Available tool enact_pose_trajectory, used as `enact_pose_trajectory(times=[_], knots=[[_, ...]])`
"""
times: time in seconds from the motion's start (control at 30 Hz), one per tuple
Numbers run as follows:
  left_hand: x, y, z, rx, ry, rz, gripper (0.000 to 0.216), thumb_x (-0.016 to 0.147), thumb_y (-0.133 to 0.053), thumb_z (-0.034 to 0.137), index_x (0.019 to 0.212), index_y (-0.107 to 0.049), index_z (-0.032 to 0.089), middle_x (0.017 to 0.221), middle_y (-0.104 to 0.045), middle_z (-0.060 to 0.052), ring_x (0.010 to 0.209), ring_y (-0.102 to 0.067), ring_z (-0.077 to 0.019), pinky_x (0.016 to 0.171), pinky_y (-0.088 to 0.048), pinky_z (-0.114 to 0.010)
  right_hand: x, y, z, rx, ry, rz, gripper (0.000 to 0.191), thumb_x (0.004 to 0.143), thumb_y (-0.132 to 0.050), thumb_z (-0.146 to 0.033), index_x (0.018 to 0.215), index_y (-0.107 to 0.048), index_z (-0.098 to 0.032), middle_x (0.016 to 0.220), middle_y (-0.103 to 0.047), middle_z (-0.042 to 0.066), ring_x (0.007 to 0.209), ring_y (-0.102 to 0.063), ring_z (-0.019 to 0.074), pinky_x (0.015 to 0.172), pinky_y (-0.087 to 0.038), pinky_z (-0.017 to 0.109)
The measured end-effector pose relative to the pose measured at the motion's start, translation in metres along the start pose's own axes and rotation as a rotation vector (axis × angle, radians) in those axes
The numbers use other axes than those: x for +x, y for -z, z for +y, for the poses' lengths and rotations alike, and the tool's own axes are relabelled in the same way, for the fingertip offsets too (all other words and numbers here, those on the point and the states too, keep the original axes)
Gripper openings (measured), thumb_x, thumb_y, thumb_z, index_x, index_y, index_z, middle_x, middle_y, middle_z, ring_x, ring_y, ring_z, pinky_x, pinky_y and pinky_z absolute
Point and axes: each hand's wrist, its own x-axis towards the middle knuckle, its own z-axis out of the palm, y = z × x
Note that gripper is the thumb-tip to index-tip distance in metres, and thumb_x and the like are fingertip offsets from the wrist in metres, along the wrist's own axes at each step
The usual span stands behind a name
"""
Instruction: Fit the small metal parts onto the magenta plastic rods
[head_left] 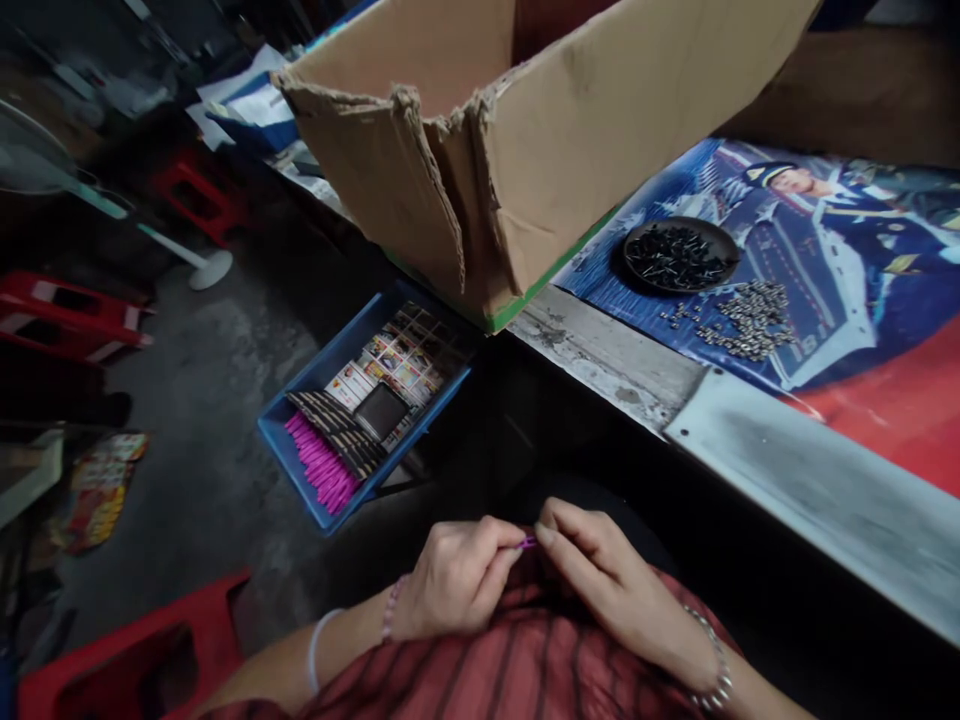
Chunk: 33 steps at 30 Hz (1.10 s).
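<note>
In front of my striped red shirt, my left hand [465, 575] pinches a small magenta piece [529, 542] between thumb and forefinger. My right hand [600, 570] is closed at the piece's other end, fingertips pressed together on it. Most of the piece is hidden by the fingers, so its exact kind does not show. Many similar magenta pieces [322, 470] lie in a blue tray [272, 425] to the left, beside a dark patterned sheet [341, 430] and a small dark square dish [381, 410].
A large torn cardboard box [585, 150] stands on the bench corner. On the printed tabletop, a round dish [679, 255] holds dark small parts, beside a pile of small metal pieces [754, 320]. Red stools [142, 650] and a white fan [210, 270] stand on the floor at left.
</note>
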Motion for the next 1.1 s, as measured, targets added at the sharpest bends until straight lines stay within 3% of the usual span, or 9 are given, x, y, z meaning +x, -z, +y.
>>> enact_pose_trajectory(times=[0.2, 0.3, 0.4, 0.5, 0.63, 0.83, 1.0, 1.1], knots=[[-0.015, -0.003, 0.001, 0.006, 0.102, -0.006, 0.017, 0.103, -0.044, 0.023, 0.100, -0.060, 0.020, 0.072, -0.075, -0.001, 0.055, -0.072, -0.0151, 0.056, -0.056, -0.023, 0.000, -0.006, 0.006, 0.099, -0.083, -0.068, 0.053, 0.100, -0.044, -0.063, 0.068, -0.043, -0.021, 0.063, -0.043, -0.004, 0.058, -0.040, 0.0115, 0.053, -0.033, 0.024], [-0.038, 0.008, -0.015, 0.070, 0.233, 0.034, 0.017, 0.104, -0.044, 0.023, 0.102, -0.061, 0.023, 0.075, -0.075, 0.001, 0.062, -0.074, -0.0143, 0.060, -0.058, -0.022, 0.002, -0.005, 0.013, 0.314, -0.188, -0.134, 0.056, 0.096, -0.049, -0.069, 0.072, -0.054, -0.019, 0.068, -0.055, 0.000, 0.061, -0.048, 0.0126, 0.057, -0.040, 0.024], [-0.079, 0.034, -0.052, 0.227, 0.435, 0.183, 0.018, 0.106, -0.046, 0.025, 0.106, -0.063, 0.022, 0.087, -0.076, -0.003, 0.076, -0.076, -0.0172, 0.068, -0.061, -0.027, 0.006, 0.001, 0.020, 0.706, -0.275, -0.131, 0.065, 0.090, -0.048, -0.079, 0.094, -0.069, -0.018, 0.092, -0.072, 0.009, 0.073, -0.063, 0.0170, 0.072, -0.051, 0.031], [-0.129, 0.067, -0.100, 0.406, 0.585, 0.367, 0.029, 0.105, -0.051, 0.040, 0.099, -0.064, 0.015, 0.089, -0.071, -0.004, 0.080, -0.071, -0.0187, 0.073, -0.059, -0.036, 0.009, 0.007, 0.025, 1.058, -0.349, -0.153, 0.079, 0.080, -0.049, -0.090, 0.113, -0.072, -0.022, 0.116, -0.073, 0.015, 0.094, -0.070, 0.0236, 0.085, -0.055, 0.039], [-0.170, 0.090, -0.154, 0.492, 0.659, 0.385, 0.037, 0.100, -0.057, 0.051, 0.092, -0.067, 0.016, 0.089, -0.069, -0.004, 0.086, -0.067, -0.0206, 0.083, -0.056, -0.042, 0.007, 0.013, 0.023, 1.191, -0.357, -0.191, 0.085, 0.077, -0.041, -0.096, 0.115, -0.072, -0.027, 0.124, -0.072, 0.012, 0.108, -0.071, 0.0259, 0.091, -0.055, 0.044], [-0.162, 0.080, -0.192, 0.496, 0.649, 0.332, 0.032, 0.099, -0.061, 0.046, 0.096, -0.068, 0.015, 0.094, -0.070, -0.004, 0.090, -0.068, -0.0215, 0.087, -0.055, -0.044, 0.002, 0.017, 0.022, 1.307, -0.258, -0.203, 0.080, 0.080, -0.047, -0.091, 0.111, -0.074, -0.023, 0.110, -0.077, 0.011, 0.096, -0.074, 0.0230, 0.088, -0.056, 0.041], [-0.154, 0.072, -0.195, 0.517, 0.654, 0.353, 0.025, 0.098, -0.065, 0.038, 0.105, -0.068, 0.015, 0.105, -0.071, -0.006, 0.097, -0.069, -0.0224, 0.089, -0.058, -0.045, -0.004, 0.020, 0.031, 1.335, -0.293, -0.142, 0.072, 0.077, -0.057, -0.088, 0.106, -0.076, -0.025, 0.100, -0.078, 0.008, 0.082, -0.073, 0.0197, 0.081, -0.056, 0.036], [-0.159, 0.080, -0.191, 0.557, 0.707, 0.449, 0.025, 0.099, -0.065, 0.037, 0.109, -0.068, 0.015, 0.108, -0.071, -0.007, 0.098, -0.070, -0.0226, 0.088, -0.059, -0.044, -0.005, 0.023, 0.043, 1.330, -0.370, -0.107, 0.066, 0.074, -0.065, -0.084, 0.098, -0.077, -0.025, 0.093, -0.076, 0.008, 0.073, -0.069, 0.0179, 0.073, -0.056, 0.033]])
